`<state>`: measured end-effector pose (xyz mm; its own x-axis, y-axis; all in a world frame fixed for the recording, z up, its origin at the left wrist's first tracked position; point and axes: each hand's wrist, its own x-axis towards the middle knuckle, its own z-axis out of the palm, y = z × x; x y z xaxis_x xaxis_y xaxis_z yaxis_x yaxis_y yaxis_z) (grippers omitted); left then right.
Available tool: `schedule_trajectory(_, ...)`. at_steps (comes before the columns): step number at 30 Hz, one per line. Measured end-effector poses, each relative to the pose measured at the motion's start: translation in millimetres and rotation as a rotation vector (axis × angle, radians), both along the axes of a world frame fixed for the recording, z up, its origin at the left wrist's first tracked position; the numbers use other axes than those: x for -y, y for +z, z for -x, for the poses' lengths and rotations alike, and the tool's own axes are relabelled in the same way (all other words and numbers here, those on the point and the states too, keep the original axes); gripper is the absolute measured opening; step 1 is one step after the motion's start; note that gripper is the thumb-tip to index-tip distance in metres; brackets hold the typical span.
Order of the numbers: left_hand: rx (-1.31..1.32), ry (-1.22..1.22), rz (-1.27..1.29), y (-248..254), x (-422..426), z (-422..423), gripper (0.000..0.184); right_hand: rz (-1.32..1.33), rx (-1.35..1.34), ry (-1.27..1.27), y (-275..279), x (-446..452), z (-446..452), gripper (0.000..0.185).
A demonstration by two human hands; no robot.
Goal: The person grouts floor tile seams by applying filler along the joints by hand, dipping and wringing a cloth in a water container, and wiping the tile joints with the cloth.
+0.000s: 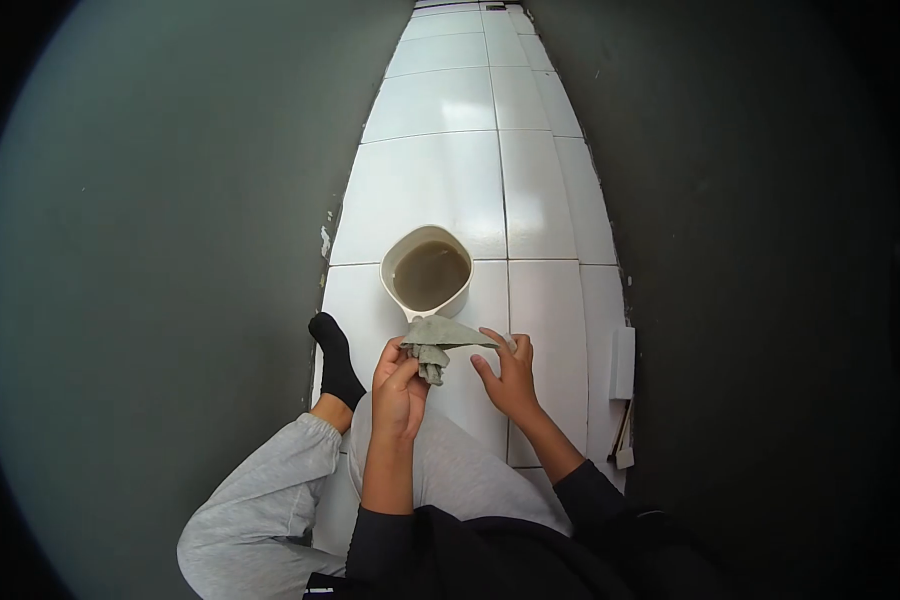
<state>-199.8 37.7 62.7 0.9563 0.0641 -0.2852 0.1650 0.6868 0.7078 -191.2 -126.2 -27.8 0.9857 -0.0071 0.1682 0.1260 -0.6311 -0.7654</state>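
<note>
A grey-green cloth (436,333), bunched with folds hanging down, is pinched in the fingers of my left hand (398,400). From there it stretches to the right as a narrowing strip. My right hand (512,378) has the tapered end among its fingers, with the thumb held apart below it. A small pale patch shows between those fingers; I cannot tell whether it is part of the cloth. Just beyond the cloth stands a white pot-like container (386,283) of murky brownish liquid, its short handle pointing toward me.
White glossy tiles (430,170) run away from me in a narrow strip between dark grey surfaces. My sock-covered foot (338,355) rests on the left, beside my bent legs in grey trousers (270,480). Pale flat pieces (623,365) stand along the right edge.
</note>
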Motion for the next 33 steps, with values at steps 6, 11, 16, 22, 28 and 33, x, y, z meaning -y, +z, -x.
schedule_trajectory(6, -0.027, -0.088, 0.03, -30, 2, -1, 0.029, -0.074, -0.031, -0.202, -32, 88, 34, 0.04)
schedule_trajectory(11, -0.081, -0.276, 0.0, -51, -7, 6, 0.026, -0.287, -0.094, -0.316, -36, 91, 34, 0.038)
schedule_trajectory(16, -0.188, -0.446, -0.12, -56, 15, 8, 0.021, -0.433, -0.249, -0.204, -39, 84, 22, 0.032)
schedule_trajectory(22, -0.196, -0.583, -0.264, -63, 24, 9, 0.018, -0.446, -0.314, -0.112, -44, 83, -2, 0.029)
schedule_trajectory(28, -0.192, -0.628, -0.352, -73, 30, 6, 0.018, -0.705, -0.393, -0.106, -37, 81, -32, 0.025)
schedule_trajectory(33, -0.23, -0.69, -0.383, -74, 39, 8, 0.017, -0.346, -0.288, -0.117, -28, 71, -55, 0.023)
